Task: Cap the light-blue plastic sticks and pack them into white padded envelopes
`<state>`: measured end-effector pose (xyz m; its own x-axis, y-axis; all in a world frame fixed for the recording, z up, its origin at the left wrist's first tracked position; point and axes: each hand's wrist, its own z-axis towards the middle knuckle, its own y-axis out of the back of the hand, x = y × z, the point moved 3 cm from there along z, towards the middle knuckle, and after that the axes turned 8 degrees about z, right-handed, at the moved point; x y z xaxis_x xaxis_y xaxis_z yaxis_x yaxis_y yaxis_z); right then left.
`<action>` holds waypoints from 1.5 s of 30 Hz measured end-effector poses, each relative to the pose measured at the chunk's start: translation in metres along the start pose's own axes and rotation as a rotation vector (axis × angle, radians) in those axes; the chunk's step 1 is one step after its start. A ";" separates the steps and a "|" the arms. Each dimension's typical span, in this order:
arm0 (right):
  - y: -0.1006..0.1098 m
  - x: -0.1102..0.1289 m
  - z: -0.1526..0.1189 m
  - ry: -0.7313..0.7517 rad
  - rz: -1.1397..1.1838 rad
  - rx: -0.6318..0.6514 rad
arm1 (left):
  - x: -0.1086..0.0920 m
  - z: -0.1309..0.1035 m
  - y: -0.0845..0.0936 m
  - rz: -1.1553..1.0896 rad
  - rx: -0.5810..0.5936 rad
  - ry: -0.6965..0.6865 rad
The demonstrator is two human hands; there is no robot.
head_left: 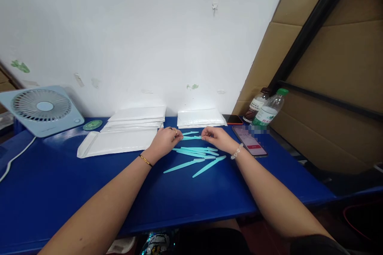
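Several turquoise sticks with slim blades (182,166) lie loosely on the blue table (143,201). Beyond them, one turquoise stick (191,138) spans the gap between my two hands. My left hand (167,139) pinches its left end, fingers closed. At the other end, the closed fingertips of my right hand (217,136) grip it. Another stick (190,132) shows just behind. White padded envelopes (134,121) are stacked left of the sticks, with one envelope (116,142) lying in front, close to my left hand.
A smaller envelope stack (200,118) sits near the wall. A blue fan (44,107) and a green disc (92,125) are at left. On the right are a lit phone (251,142), a dark phone (234,119) and two bottles (267,111) beside cardboard (278,36).
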<state>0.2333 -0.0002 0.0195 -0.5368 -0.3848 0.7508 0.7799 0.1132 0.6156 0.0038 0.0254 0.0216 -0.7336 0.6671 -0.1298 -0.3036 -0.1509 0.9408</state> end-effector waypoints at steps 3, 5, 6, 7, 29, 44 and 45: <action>0.009 -0.016 0.001 -0.075 -0.038 -0.032 | 0.018 0.000 -0.003 0.094 -0.002 0.116; 0.015 -0.021 0.001 -0.089 -0.116 -0.026 | 0.027 -0.002 -0.007 0.104 0.007 0.157; 0.017 -0.021 0.000 -0.075 -0.157 -0.027 | 0.030 -0.002 -0.009 0.091 0.009 0.157; 0.020 -0.019 -0.001 -0.058 -0.189 -0.026 | 0.032 -0.003 -0.012 0.072 0.008 0.145; -0.002 0.008 -0.003 -0.015 -0.121 0.061 | 0.001 -0.001 -0.004 -0.043 0.043 -0.029; 0.017 -0.015 -0.002 -0.055 -0.163 0.013 | 0.023 -0.004 -0.008 0.065 0.048 0.127; 0.018 -0.012 -0.003 -0.037 -0.161 0.052 | 0.022 -0.005 -0.009 0.062 0.056 0.114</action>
<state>0.2553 0.0036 0.0207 -0.6660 -0.3681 0.6488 0.6653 0.1002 0.7398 -0.0120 0.0378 0.0086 -0.8151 0.5701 -0.1030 -0.2238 -0.1458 0.9637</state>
